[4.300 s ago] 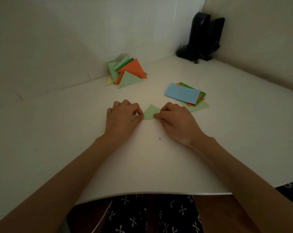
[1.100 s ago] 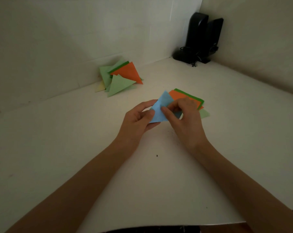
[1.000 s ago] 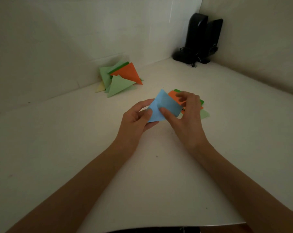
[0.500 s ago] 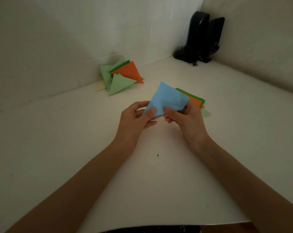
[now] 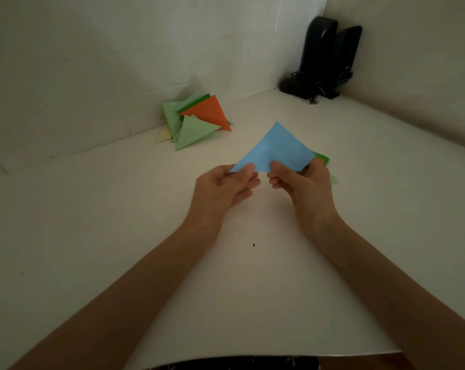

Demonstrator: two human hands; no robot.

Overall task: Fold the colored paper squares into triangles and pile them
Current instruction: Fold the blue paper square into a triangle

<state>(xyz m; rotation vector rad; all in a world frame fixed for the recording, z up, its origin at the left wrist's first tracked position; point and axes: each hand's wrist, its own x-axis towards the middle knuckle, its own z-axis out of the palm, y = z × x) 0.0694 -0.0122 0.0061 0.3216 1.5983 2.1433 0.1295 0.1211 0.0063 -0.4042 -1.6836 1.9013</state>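
Note:
A blue paper square (image 5: 275,150) is held up above the white table, one corner pointing away from me. My left hand (image 5: 224,186) pinches its left corner and my right hand (image 5: 303,184) pinches its lower right edge. Behind my right hand lies the stack of unfolded squares (image 5: 322,159), with only green and orange edges showing. A pile of folded triangles (image 5: 195,121), light green, dark green, orange and pale yellow, lies at the back against the wall.
Two black speakers (image 5: 326,56) with cables stand in the far right corner. The white table (image 5: 119,222) meets walls at the back and right. Its front edge runs just above my lap, and a small dark speck (image 5: 253,245) marks the surface.
The light green triangle I pressed earlier now lies on the pile at the back. I took the blue square off the stack and have turned and lifted it, spread flat between both hands.

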